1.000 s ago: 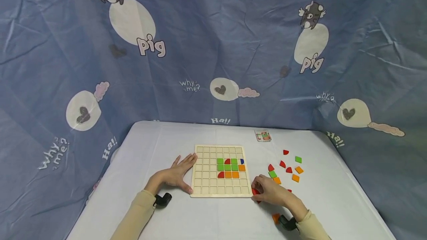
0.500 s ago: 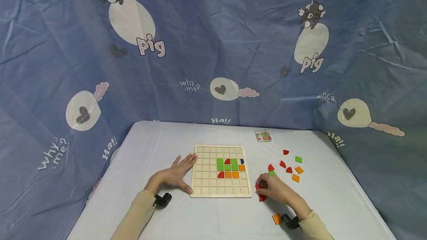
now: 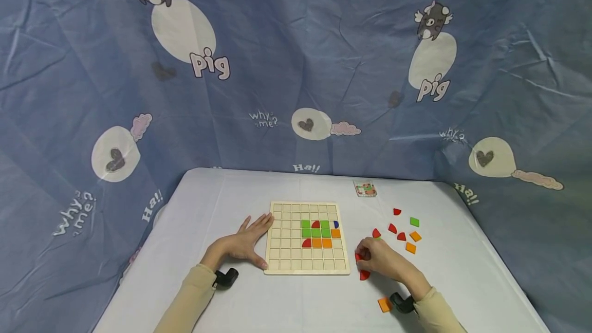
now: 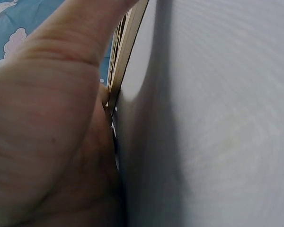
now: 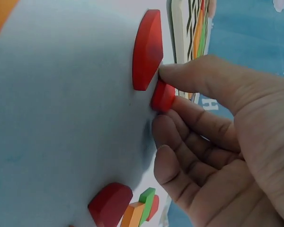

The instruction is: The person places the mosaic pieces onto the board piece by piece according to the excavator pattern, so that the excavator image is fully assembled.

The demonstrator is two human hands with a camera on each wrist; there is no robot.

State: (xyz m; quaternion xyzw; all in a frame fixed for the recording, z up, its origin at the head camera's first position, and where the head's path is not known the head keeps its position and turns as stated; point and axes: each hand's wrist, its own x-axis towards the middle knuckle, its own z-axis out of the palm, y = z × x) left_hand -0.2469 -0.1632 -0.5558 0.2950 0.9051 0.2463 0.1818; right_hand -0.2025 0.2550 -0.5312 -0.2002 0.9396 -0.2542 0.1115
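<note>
My left hand [image 3: 243,244] rests along the left edge of a wooden grid board [image 3: 284,258], fingers and thumb spread straight against its rim. In the left wrist view the palm [image 4: 42,118] hides most of the board. Right of the board's near corner, my right hand [image 3: 380,260] pinches a small red quarter-circle tile [image 5: 163,96] between thumb and index finger, close to the table. Beside the thumb lies another red tile [image 5: 148,49]. Green, red, orange and blue-and-white tiles, such as one green square [image 3: 316,233], sit in the board's middle-right cells.
Several loose red, green and orange tiles lie right of the board, among them an orange square [image 3: 411,247] and a green square [image 3: 414,222]. One orange square [image 3: 385,304] is near the right wrist. A patterned card [image 3: 365,189] lies at the back of the white table [image 3: 231,189].
My right hand has moved a little right, away from the board's near corner, and the two red tiles at its fingertips have shifted with it. My left hand has stayed still.
</note>
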